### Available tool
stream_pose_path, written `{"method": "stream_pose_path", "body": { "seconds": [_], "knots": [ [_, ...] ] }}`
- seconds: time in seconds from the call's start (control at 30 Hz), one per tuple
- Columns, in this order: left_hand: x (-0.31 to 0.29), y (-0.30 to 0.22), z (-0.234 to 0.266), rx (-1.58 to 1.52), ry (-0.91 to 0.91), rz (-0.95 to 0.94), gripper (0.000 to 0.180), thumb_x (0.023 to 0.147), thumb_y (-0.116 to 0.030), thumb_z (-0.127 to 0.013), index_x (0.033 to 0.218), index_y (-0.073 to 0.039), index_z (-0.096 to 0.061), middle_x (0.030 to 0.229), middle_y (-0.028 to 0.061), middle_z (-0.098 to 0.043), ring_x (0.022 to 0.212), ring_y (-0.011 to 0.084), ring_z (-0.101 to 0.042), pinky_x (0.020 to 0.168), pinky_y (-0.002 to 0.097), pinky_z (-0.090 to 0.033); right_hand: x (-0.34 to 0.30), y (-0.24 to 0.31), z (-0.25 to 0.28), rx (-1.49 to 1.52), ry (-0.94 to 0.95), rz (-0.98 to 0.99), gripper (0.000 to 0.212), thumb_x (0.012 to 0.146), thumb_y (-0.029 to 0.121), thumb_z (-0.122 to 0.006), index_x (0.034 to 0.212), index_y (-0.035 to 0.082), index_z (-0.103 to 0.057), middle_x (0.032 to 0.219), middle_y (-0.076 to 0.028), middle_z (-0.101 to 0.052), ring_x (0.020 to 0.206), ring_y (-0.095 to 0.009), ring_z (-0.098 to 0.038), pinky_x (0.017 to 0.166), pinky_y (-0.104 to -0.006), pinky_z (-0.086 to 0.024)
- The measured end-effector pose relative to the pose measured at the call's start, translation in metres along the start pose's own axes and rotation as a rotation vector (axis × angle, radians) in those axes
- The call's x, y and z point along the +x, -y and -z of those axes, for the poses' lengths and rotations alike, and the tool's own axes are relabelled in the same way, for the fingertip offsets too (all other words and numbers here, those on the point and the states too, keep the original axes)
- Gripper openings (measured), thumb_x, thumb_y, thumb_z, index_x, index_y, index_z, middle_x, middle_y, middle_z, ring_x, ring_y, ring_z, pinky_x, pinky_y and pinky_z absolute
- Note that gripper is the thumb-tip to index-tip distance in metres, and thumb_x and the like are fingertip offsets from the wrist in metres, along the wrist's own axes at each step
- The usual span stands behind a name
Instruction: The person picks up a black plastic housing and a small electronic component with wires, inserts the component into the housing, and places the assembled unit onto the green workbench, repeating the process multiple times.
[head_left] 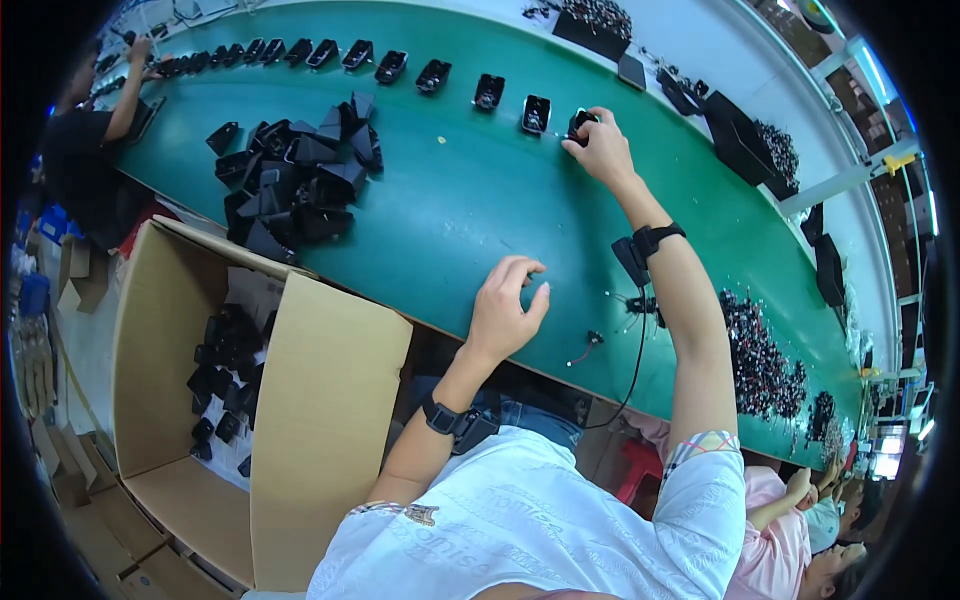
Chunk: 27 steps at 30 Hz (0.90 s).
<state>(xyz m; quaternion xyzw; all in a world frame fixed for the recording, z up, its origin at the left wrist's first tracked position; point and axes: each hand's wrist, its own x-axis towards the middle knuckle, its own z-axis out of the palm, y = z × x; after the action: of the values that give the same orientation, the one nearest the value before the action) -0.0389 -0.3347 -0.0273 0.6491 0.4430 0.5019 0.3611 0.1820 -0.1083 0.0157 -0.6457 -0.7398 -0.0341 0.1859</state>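
At the far side of the green bench, my right hand (pixel 603 152) closes its fingers and thumb round a small black housing (pixel 578 122), the last in a curved row. Just left of it stands another open black housing (pixel 536 114) with parts inside. My left hand (pixel 506 308) hovers near the front edge, fingers curled but apart from the thumb, with nothing in it. Nearest to it lies a small part with a red wire (pixel 594 338). Farther right is a dark bundle of thin wires (pixel 640 305), partly beside my right forearm.
A heap of black covers (pixel 290 180) lies on the green bench (pixel 440 200) at left. An open cardboard box (pixel 330 390) with black pieces stands before it. Wired parts pile up (pixel 760 360) at right; a black bin (pixel 740 140) sits behind. Other people work at both ends.
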Motion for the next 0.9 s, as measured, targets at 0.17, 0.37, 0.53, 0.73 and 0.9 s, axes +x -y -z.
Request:
{"method": "stream_pose_path", "body": {
  "seconds": [0.17,0.37,0.53,0.73,0.9],
  "knots": [
    [0.000,0.004,-0.002,0.060,-0.024,-0.071,0.020,0.088,-0.011,-0.069,0.107,-0.004,-0.069,0.107,0.0106,-0.068,0.084,0.0225,-0.067,0.071,0.0339,-0.053,0.010,-0.004,-0.011,-0.047,-0.004,-0.025,0.035,0.080,0.032,-0.084,0.092,0.001,-0.076,0.144,-0.022,-0.053,0.099,-0.041,-0.071,0.090,-0.0488,-0.058],
    [0.007,-0.004,-0.001,-0.014,0.003,0.039,0.019,0.086,-0.011,-0.069,0.104,-0.002,-0.067,0.107,0.0157,-0.067,0.096,0.0338,-0.067,0.084,0.0416,-0.055,-0.004,-0.001,0.008,-0.066,-0.005,0.005,0.040,0.082,0.033,-0.082,0.106,0.001,-0.074,0.148,-0.024,-0.049,0.104,-0.043,-0.070,0.092,-0.0487,-0.058],
    [0.064,0.014,0.047,0.271,-0.350,-0.166,0.036,0.086,-0.015,-0.069,0.119,-0.002,-0.063,0.126,0.0239,-0.058,0.127,0.0434,-0.051,0.107,0.0512,-0.042,-0.076,0.024,0.073,0.134,-0.013,0.322,0.037,0.087,0.028,-0.077,0.114,0.004,-0.070,0.139,-0.018,-0.058,0.106,-0.034,-0.070,0.090,-0.0433,-0.056],
    [0.139,0.051,0.084,0.747,-0.740,0.127,0.066,0.082,-0.029,-0.072,0.139,-0.001,-0.051,0.152,0.0287,-0.039,0.146,0.0511,-0.028,0.117,0.0631,-0.025,-0.231,0.056,0.141,0.213,0.503,0.125,0.042,0.082,0.027,-0.082,0.116,0.006,-0.068,0.125,-0.013,-0.066,0.087,-0.024,-0.071,0.075,-0.0383,-0.057],
    [0.148,0.066,0.079,0.941,-0.452,0.324,0.072,0.083,-0.040,-0.069,0.143,-0.004,-0.055,0.160,0.0240,-0.034,0.148,0.0496,-0.028,0.122,0.0634,-0.016,-0.286,0.064,0.131,0.264,0.475,0.007,0.048,0.081,0.024,-0.083,0.124,0.009,-0.067,0.130,-0.010,-0.062,0.080,-0.023,-0.068,0.072,-0.0379,-0.056]
  ]
}}
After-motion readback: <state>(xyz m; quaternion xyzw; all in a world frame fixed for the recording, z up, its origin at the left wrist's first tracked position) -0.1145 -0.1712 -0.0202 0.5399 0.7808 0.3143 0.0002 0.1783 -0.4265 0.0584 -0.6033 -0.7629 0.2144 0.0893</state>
